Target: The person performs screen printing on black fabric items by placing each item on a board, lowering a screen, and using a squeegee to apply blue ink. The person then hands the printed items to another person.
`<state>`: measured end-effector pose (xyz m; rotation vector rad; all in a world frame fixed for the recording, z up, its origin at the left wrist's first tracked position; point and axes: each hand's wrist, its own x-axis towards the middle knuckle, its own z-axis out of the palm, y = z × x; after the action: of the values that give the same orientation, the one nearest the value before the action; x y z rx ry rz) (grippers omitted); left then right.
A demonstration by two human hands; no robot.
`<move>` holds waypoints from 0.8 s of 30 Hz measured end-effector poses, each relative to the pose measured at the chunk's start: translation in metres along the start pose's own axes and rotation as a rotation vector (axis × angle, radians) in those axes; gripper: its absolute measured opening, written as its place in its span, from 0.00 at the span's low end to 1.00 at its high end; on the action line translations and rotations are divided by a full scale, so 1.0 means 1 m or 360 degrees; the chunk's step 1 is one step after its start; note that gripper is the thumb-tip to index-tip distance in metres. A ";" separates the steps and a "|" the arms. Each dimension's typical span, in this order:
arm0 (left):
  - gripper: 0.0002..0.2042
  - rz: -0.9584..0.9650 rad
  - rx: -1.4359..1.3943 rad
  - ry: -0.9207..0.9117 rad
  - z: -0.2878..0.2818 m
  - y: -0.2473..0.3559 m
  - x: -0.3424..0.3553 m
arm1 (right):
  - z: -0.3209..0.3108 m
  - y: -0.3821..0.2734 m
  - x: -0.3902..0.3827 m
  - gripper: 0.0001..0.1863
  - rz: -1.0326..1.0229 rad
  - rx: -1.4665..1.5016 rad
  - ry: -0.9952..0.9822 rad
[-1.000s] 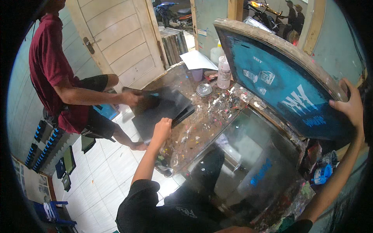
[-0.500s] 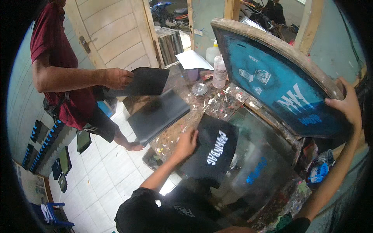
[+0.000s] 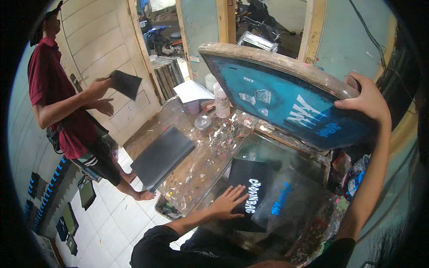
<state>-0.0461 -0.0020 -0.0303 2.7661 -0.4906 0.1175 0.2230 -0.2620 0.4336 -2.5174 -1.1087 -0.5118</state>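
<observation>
My left hand (image 3: 229,203) lies with its fingers spread on a black sheet (image 3: 248,172) with white lettering. That sheet rests on the glass-like printing surface (image 3: 263,149) of the bench. Beside it, partly against its right side, is a dark, see-through-looking patch (image 3: 295,205) with blue lettering; whether it is a separate sheet I cannot tell. Over the bench's far side a wood-edged printing screen (image 3: 277,100) with teal mesh stands tilted up. My right hand (image 3: 366,96) is closed on the right end of its wooden frame.
A stack of black sheets (image 3: 163,154) lies on the stained bench (image 3: 187,172). Behind it are a round tin (image 3: 203,122), a plastic bottle (image 3: 221,102) and white paper (image 3: 193,92). At left a person (image 3: 56,96) holds a black piece (image 3: 126,84). Dark pieces (image 3: 86,193) lie on the tiled floor.
The black sheet has gone from held up at its edge to flat on the bench; my left fingers have spread on it. The screen tilts lower. The person at left has raised a black piece.
</observation>
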 end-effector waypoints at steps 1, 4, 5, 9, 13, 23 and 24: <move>0.45 0.0040 -0.0046 -0.0010 -0.001 0.004 0.000 | 0.008 0.002 0.002 0.34 -0.0009 0.0037 -0.0025; 0.45 0.0159 -0.0095 -0.0026 0.012 0.019 0.021 | 0.007 -0.002 0.002 0.34 -0.0011 0.0046 -0.0041; 0.45 0.0220 -0.0153 -0.0077 0.017 0.024 0.033 | 0.004 -0.001 0.001 0.34 -0.0001 0.0023 -0.0035; 0.48 0.0363 -0.0227 -0.0032 0.040 0.047 0.067 | 0.002 0.002 0.000 0.35 -0.0002 0.0024 0.0001; 0.48 0.0455 -0.0252 -0.0094 0.044 0.051 0.078 | 0.004 -0.002 0.000 0.39 0.0003 0.0018 -0.0006; 0.48 0.0324 -0.0085 -0.0141 -0.004 0.014 0.062 | -0.001 -0.007 -0.002 0.43 0.0058 -0.0023 -0.0064; 0.48 0.0331 -0.0099 -0.0085 -0.003 0.008 0.059 | 0.000 -0.006 -0.002 0.43 0.0047 0.0001 -0.0063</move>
<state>0.0066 -0.0270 -0.0174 2.6567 -0.7824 0.0757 0.2175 -0.2596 0.4337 -2.5500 -1.0838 -0.4556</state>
